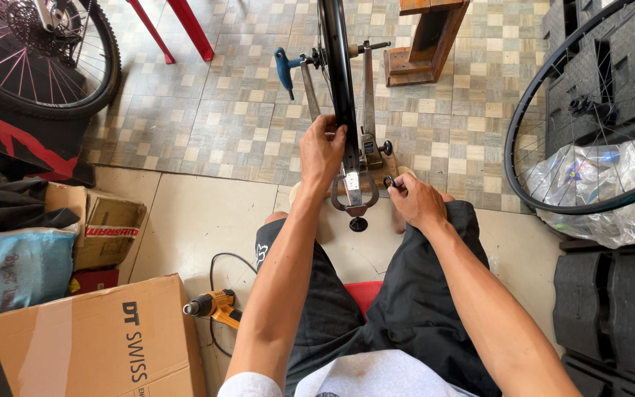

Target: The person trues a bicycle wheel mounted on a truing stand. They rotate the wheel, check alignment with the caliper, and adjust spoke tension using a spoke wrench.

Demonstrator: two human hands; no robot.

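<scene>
Left hand (323, 151) clasps wheel rim (339, 81); right hand (414, 200) pinches stand's black knob (389, 181). Risk: overturned knob could pinch the rim.

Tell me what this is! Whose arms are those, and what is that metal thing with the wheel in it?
The camera sits on a person's head and looks down, so you see their own arms and lap. A thin black bicycle wheel stands upright in a metal stand on the tiled floor. The left hand holds the wheel's rim. The fingers of the right hand pinch a small black knob on the stand. Nearby lie a yellow drill, cardboard boxes and another wheel.
</scene>
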